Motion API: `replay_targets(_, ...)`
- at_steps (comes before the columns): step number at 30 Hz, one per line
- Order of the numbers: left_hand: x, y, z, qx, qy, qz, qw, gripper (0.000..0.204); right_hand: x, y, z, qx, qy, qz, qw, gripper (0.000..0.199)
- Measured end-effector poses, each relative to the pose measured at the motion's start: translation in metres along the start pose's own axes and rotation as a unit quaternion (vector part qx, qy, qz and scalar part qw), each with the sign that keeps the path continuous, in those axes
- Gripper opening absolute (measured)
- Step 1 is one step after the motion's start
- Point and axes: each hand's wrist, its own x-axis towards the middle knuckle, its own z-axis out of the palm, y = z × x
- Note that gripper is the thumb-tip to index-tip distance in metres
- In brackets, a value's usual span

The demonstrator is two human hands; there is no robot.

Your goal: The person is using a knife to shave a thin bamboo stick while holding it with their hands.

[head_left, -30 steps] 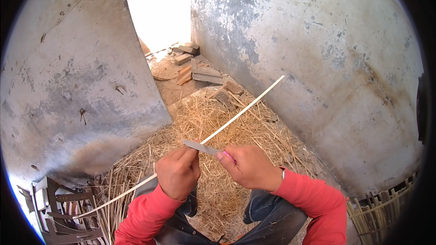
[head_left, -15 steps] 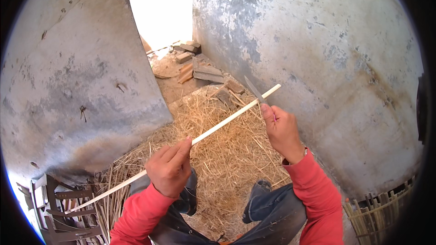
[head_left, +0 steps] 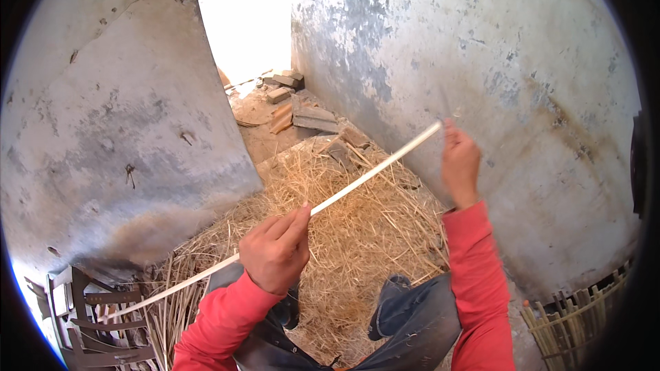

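Observation:
A long pale stick (head_left: 371, 173), like a peeled strip of wood or bamboo, slants from the lower left up to the right. My left hand (head_left: 276, 247) is closed around it near its middle. Beyond the stick's upper right end, my right hand (head_left: 460, 165) grips a knife (head_left: 444, 102) by a handle hidden in the fist. The blade is blurred by motion and points up, close to the stick's tip; whether they touch I cannot tell. The stick's lower end reaches a dark slatted chair (head_left: 113, 323).
Straw-like shavings (head_left: 344, 282) cover the floor between my legs. Loose sticks (head_left: 168, 302) lie at the left beside the chair. Bricks and blocks (head_left: 313, 117) are piled by the bright doorway. Worn walls (head_left: 495, 82) stand on both sides. A slatted basket (head_left: 577, 323) is at the lower right.
My right hand with the knife has moved up and right, past the stick's end. My left hand and the stick have shifted slightly right.

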Motion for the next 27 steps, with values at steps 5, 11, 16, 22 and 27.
replay_targets(5, -0.008, -0.005, -0.010, -0.018, 0.029, -0.028, 0.999, 0.031, 0.025, 0.094, -0.034, 0.051, 0.011, 0.121, 0.991, 0.061)
replay_targets(11, -0.015, -0.007, -0.004, 0.005, -0.028, -0.013, 1.000, 0.029, -0.003, -0.026, -0.045, 0.421, -0.106, 0.181, 0.882, 0.036)
replay_targets(16, -0.012, -0.003, 0.002, 0.001, -0.024, -0.002, 1.000, 0.028, -0.011, -0.038, -0.036, 0.436, -0.119, 0.144, 0.881, 0.030)
replay_targets(22, -0.012, -0.005, 0.000, -0.029, -0.099, -0.077, 0.992, 0.022, -0.022, -0.040, -0.032, 0.461, -0.156, 0.137, 0.863, 0.027)
replay_targets(27, -0.015, -0.022, -0.006, -0.231, -0.201, -0.224, 0.925, 0.020, -0.030, -0.037, -0.035, 0.523, -0.192, 0.129, 0.820, 0.022)
